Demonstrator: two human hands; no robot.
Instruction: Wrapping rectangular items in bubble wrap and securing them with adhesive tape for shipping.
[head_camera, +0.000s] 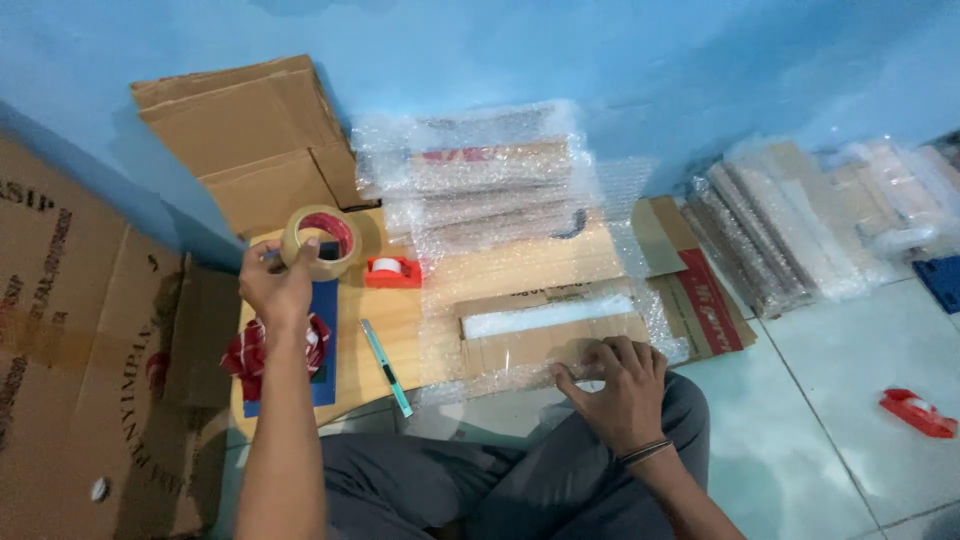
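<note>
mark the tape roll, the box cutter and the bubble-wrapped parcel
tape roll (322, 240), head view, on the roll's tan outer band, held in the left hand.
box cutter (386, 367), head view, mid-handle.
bubble-wrapped parcel (545, 335), head view, cardboard top under the wrap.

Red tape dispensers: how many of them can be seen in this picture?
2. One small red tape dispenser lies on the flat cardboard, just right of the brown tape roll held in the left hand. The other red tape dispenser lies on the tiled floor, far right. Others may be hidden.
</note>
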